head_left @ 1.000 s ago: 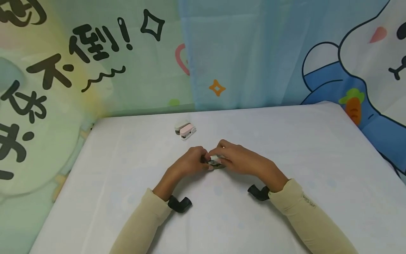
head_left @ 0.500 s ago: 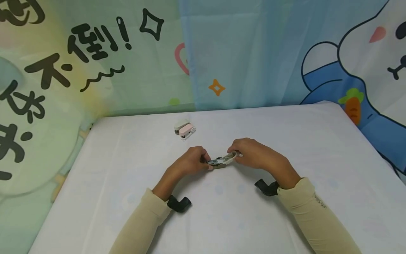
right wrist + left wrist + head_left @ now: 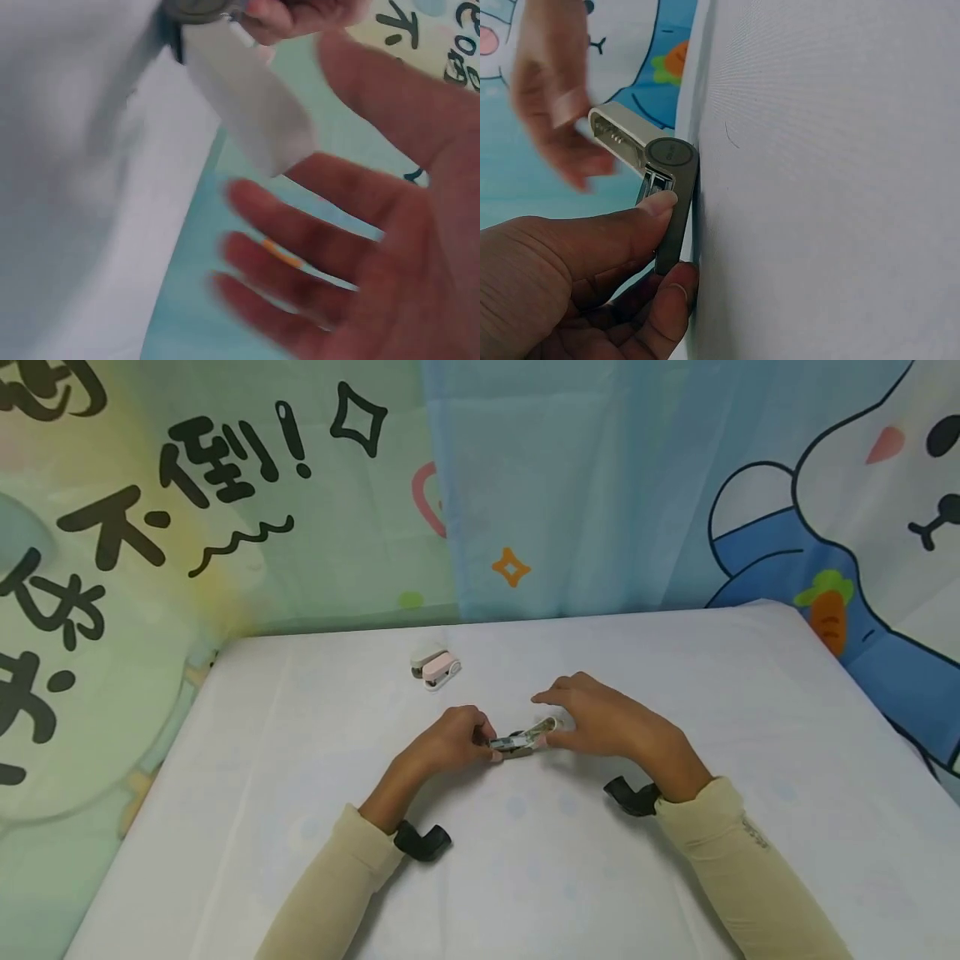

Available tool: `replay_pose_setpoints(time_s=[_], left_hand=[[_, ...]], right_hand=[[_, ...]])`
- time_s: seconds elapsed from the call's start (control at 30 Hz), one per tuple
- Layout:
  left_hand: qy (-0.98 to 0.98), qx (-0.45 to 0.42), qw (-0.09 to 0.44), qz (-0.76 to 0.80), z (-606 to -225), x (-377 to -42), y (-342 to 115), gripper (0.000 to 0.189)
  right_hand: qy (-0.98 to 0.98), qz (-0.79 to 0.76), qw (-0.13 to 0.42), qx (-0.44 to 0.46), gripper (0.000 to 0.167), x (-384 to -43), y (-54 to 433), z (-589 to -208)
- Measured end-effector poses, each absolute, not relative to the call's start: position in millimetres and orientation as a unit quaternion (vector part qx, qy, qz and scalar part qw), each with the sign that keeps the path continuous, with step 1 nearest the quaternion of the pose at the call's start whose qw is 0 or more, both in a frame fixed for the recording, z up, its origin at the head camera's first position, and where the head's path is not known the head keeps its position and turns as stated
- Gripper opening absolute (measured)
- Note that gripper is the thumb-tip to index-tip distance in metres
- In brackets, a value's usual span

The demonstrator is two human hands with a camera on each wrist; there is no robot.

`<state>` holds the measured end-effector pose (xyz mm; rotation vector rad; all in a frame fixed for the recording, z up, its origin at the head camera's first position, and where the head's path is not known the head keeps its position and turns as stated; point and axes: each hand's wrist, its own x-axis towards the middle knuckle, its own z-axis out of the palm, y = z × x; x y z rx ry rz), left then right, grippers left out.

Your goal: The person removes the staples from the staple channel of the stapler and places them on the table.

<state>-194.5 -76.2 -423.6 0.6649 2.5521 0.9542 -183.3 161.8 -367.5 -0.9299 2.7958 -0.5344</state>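
A small stapler [image 3: 517,742] is swung open, its pale top arm [image 3: 619,127] tilted up from the darker grey base [image 3: 679,214]. My left hand [image 3: 453,739] pinches the base between thumb and fingers. In the left wrist view the thumb's tip lies by the metal staple channel [image 3: 656,182]. Beside the raised arm is my right hand [image 3: 607,718], fingers spread and holding nothing. The right wrist view has its blurred fingers [image 3: 300,225] around the free end of the pale arm [image 3: 251,101].
Farther back on the white-covered table [image 3: 315,860] a pink stapler [image 3: 441,668] and a pale grey one [image 3: 427,654] lie side by side. A printed cloth [image 3: 585,485] hangs behind the table's far edge.
The right hand has drawn back to the right from the stapler and its fingers have let go of the top arm, which is now swung up. The left hand keeps its hold.
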Motion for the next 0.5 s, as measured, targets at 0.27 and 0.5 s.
replay_pose_setpoints(time_s=[0.27, 0.5], left_hand=[[0.896, 0.238, 0.162, 0.339, -425.8, -192.9, -79.0, 0.017], [0.894, 0.238, 0.161, 0.344, -421.9, -190.3, -77.1, 0.015]], right_hand=[[0.87, -0.286, -0.071, -0.395, 0.024, -170.9, 130.0, -373.9], [0.894, -0.276, 0.044, -0.351, 0.014, -165.6, 116.5, -385.5]])
